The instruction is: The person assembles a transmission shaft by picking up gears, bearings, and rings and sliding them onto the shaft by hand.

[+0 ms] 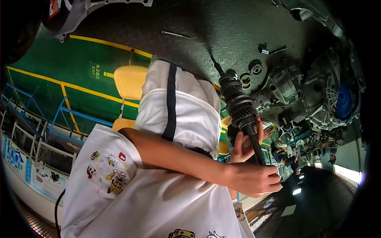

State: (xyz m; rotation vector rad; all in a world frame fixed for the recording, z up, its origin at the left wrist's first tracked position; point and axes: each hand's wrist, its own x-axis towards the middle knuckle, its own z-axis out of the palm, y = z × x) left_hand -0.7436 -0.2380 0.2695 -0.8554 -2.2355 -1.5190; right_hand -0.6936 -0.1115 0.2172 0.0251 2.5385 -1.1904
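A dark gear shaft (240, 104) with several toothed gears slants across the right of centre, its thin end pointing up and away from me. My left hand (256, 180) reaches across my body with its fingers curled round the near end of the shaft. Just above it, my right hand (245, 147) has its thumb and a finger on either side of the bare splined section (256, 147), below the gears. Part of the right palm is hidden behind the shaft and my left hand. Beside the gears lie two ring-shaped parts, a bearing (256, 67) and a toothed ring (245, 81).
A patterned metal bench top (226, 31) carries a long bolt (176, 35), a socket tool (272, 49) and metal gearbox housings (283, 85). A blue round part (343, 102) sits farther right. Yellow stools (130, 81) stand on the green floor. People (283, 156) are in the background.
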